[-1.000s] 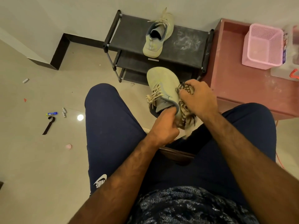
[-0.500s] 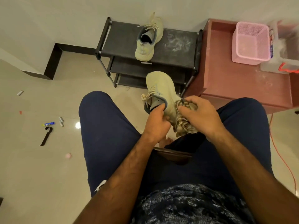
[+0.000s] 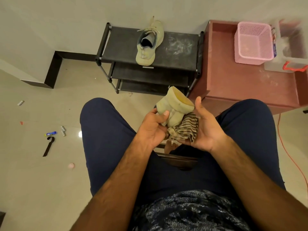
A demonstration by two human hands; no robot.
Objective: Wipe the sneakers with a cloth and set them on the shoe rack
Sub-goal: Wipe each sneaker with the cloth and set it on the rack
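the left hand [image 3: 152, 126] grips the pale olive fabric sneaker [image 3: 173, 106] by its heel; the open right hand [image 3: 205, 129] cradles the striped brown cloth [image 3: 185, 130]. the sneaker appears light, soft and pliable.

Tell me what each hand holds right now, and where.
Left hand grips the sneaker at its heel end; right hand cradles the striped cloth in its open palm.

A reddish-brown cabinet [image 3: 246, 84] stood against the pale wall [image 3: 50, 22]. On its top sat a pink mesh basket [image 3: 252, 42], with a clear plastic box [image 3: 291, 52] just right of it. Left of the cabinet stretched glossy beige floor tiles [image 3: 33, 180], where a dark baseboard [image 3: 55, 69] edged the wall.
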